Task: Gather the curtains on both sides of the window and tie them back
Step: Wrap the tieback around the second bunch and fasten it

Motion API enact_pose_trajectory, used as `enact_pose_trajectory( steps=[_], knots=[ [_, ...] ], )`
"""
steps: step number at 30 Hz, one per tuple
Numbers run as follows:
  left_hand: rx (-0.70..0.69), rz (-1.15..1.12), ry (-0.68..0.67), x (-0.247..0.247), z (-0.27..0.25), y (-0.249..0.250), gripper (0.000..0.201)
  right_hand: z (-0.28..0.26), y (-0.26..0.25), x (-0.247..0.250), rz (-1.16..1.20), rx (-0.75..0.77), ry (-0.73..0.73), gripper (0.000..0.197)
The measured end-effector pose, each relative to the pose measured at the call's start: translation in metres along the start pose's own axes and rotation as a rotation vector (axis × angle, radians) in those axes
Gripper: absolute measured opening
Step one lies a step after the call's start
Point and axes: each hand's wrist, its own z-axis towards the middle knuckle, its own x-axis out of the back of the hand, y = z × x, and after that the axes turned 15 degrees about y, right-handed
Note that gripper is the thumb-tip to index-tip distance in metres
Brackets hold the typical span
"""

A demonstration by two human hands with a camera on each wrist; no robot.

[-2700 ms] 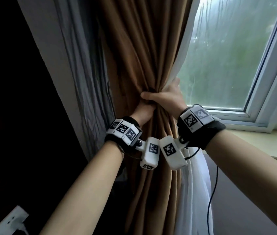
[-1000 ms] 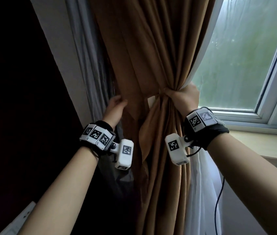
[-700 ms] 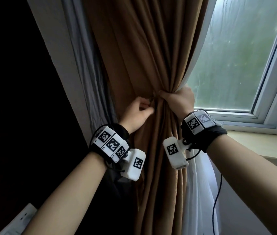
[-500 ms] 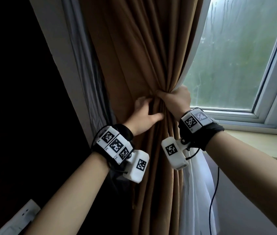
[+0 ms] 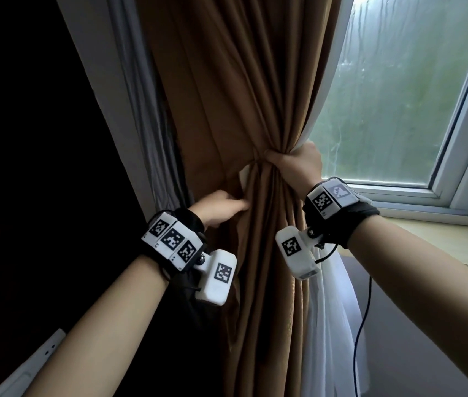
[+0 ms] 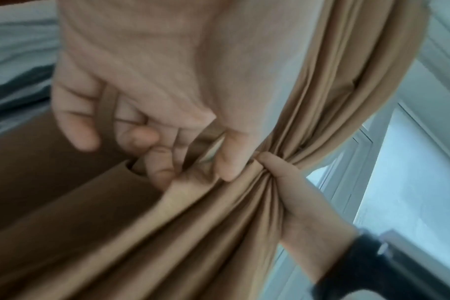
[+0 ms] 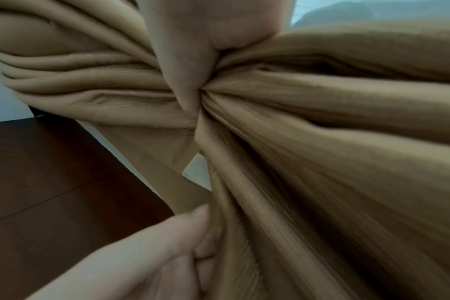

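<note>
Right hand of mine clenched round bunched brown curtain, left hand hooking a fabric strap seen only from left wrist, window rightward, wall close leftward.

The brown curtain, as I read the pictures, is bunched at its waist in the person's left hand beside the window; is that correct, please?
Not quite: the right hand grips the gathered brown curtain at its waist beside the window, as the head view shows. The left hand only reaches into the folds lower down.
</note>
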Motion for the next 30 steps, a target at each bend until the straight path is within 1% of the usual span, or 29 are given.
enact_pose_trajectory(
  steps=[1, 2, 3, 6, 8, 10, 11, 12, 14, 15, 16, 17, 20, 21, 22, 23, 25, 26, 27, 28, 29, 30],
  knots=[
    [0.029, -0.015, -0.061, 0.001, -0.003, 0.001, 0.023, -0.001, -0.001, 0.0, 0.004, 0.001, -0.002, 0.061],
    [0.067, -0.077, -0.095, 0.001, -0.007, 0.002, 0.019, -0.001, -0.001, 0.0, 0.01, 0.001, -0.004, 0.061],
    [0.127, -0.21, -0.115, 0.002, -0.009, 0.002, 0.016, -0.002, -0.002, 0.0, 0.014, -0.001, -0.007, 0.062],
    [0.378, -0.717, -0.184, 0.009, -0.008, -0.004, 0.026, 0.0, -0.001, 0.001, 0.001, 0.002, -0.011, 0.059],
    [0.457, -0.857, -0.184, 0.014, -0.007, -0.009, 0.019, 0.002, 0.001, 0.001, 0.0, 0.0, -0.011, 0.05],
    [0.455, -0.905, -0.2, 0.017, -0.01, -0.007, 0.017, 0.002, 0.001, 0.002, 0.009, -0.003, -0.007, 0.051],
    [0.447, -0.922, -0.213, 0.018, -0.011, -0.004, 0.023, 0.002, 0.001, 0.002, 0.015, -0.005, -0.006, 0.054],
    [0.443, -0.939, -0.242, 0.017, -0.013, 0.0, 0.034, 0.002, 0.001, 0.001, 0.016, -0.001, -0.004, 0.055],
    [0.437, -0.906, -0.301, 0.012, -0.02, 0.011, 0.053, 0.002, 0.001, 0.0, 0.01, 0.006, -0.002, 0.049],
    [0.437, -0.881, -0.315, 0.005, -0.022, 0.015, 0.056, 0.002, 0.001, 0.0, 0.013, 0.001, -0.004, 0.046],
    [0.443, -0.902, -0.327, -0.002, -0.026, 0.02, 0.056, 0.002, 0.0, 0.0, 0.022, -0.012, -0.012, 0.045],
    [0.453, -0.922, -0.323, -0.013, -0.029, 0.024, 0.051, 0.002, 0.0, 0.001, 0.03, -0.024, -0.022, 0.043],
    [0.481, -0.926, -0.275, -0.039, -0.033, 0.038, 0.028, 0.004, -0.002, 0.009, 0.043, -0.045, -0.069, 0.037],
    [0.455, -0.875, -0.203, -0.043, -0.033, 0.043, 0.021, 0.005, -0.002, 0.012, 0.045, -0.052, -0.075, 0.035],
    [0.383, -0.783, -0.104, -0.045, -0.03, 0.046, 0.018, 0.005, -0.001, 0.015, 0.039, -0.064, -0.069, 0.034],
    [0.274, -0.622, -0.005, -0.046, -0.026, 0.049, 0.023, 0.005, 0.0, 0.016, 0.035, -0.072, -0.056, 0.035],
    [0.013, -0.147, 0.158, -0.045, -0.02, 0.051, 0.041, 0.005, 0.0, 0.018, 0.029, -0.081, -0.026, 0.041],
    [-0.115, 0.127, 0.272, -0.043, -0.018, 0.051, 0.049, 0.005, -0.001, 0.018, 0.023, -0.082, -0.018, 0.042],
    [-0.231, 0.349, 0.409, -0.04, -0.018, 0.051, 0.054, 0.006, -0.001, 0.018, 0.008, -0.08, -0.008, 0.041],
    [-0.338, 0.491, 0.548, -0.037, -0.018, 0.049, 0.056, 0.006, -0.002, 0.019, -0.007, -0.084, -0.003, 0.038],
    [-0.423, 0.552, 0.663, -0.035, -0.018, 0.046, 0.058, 0.006, -0.001, 0.018, -0.015, -0.086, -0.001, 0.036],
    [-0.463, 0.544, 0.743, -0.035, -0.017, 0.043, 0.06, 0.006, -0.001, 0.017, -0.017, -0.089, -0.002, 0.035]
  ],
)
